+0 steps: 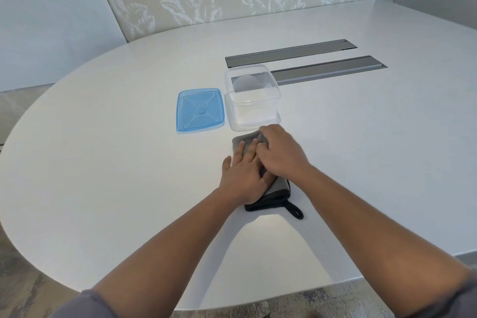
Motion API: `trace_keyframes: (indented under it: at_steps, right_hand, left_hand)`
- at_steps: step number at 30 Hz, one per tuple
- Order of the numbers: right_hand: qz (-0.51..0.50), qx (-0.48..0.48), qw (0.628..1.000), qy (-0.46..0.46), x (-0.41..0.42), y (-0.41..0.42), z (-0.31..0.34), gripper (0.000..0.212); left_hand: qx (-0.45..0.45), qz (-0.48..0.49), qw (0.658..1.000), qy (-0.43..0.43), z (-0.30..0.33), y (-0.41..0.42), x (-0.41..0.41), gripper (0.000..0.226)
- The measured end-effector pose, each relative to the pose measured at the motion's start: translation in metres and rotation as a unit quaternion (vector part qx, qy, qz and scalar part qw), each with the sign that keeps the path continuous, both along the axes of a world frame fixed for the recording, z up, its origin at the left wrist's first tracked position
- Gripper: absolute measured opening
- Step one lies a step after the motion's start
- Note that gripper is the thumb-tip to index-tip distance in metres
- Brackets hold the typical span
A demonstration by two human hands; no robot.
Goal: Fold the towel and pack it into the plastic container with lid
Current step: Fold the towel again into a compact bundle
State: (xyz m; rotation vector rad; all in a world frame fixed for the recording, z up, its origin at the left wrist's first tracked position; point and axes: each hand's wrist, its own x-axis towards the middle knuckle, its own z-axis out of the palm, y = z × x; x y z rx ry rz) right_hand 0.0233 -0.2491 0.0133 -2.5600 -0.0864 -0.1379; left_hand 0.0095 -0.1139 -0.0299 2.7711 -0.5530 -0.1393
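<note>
A grey towel (280,188) with black edging and a black hanging loop lies folded into a narrow strip on the white table, just in front of the container. My left hand (242,175) lies flat on its middle, fingers spread. My right hand (281,152) rests on the far end of the towel with its fingers curled over the cloth there. The clear plastic container (251,100) stands open and empty right behind the towel. Its blue lid (199,110) lies flat on the table to the container's left.
The white oval table (103,162) runs wide on both sides of my hands. Two grey recessed metal channels (327,70) run across the tabletop behind the container. A leaf-patterned wall panel stands behind the table.
</note>
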Motion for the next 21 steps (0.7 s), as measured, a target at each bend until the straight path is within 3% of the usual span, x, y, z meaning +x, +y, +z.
trace_keyframes:
  at_steps: [4,9,15,21]
  right_hand:
    - [0.028,-0.025,0.999,0.031,-0.011,0.026,-0.021,0.052]
    - [0.025,-0.01,0.999,0.026,-0.014,0.021,-0.033,0.068]
    - [0.037,0.046,0.998,-0.022,-0.025,0.013,-0.037,0.068]
    - [0.046,0.049,0.997,-0.033,-0.026,0.01,-0.036,0.068]
  left_hand:
    - [0.078,-0.016,0.997,-0.024,-0.004,0.003,0.0,0.084]
    - [0.035,-0.033,0.998,-0.027,-0.004,0.007,0.0,0.082]
    - [0.016,-0.034,0.998,-0.041,0.003,0.008,0.005,0.072]
    - [0.08,-0.057,0.99,-0.099,0.014,0.004,0.022,0.075]
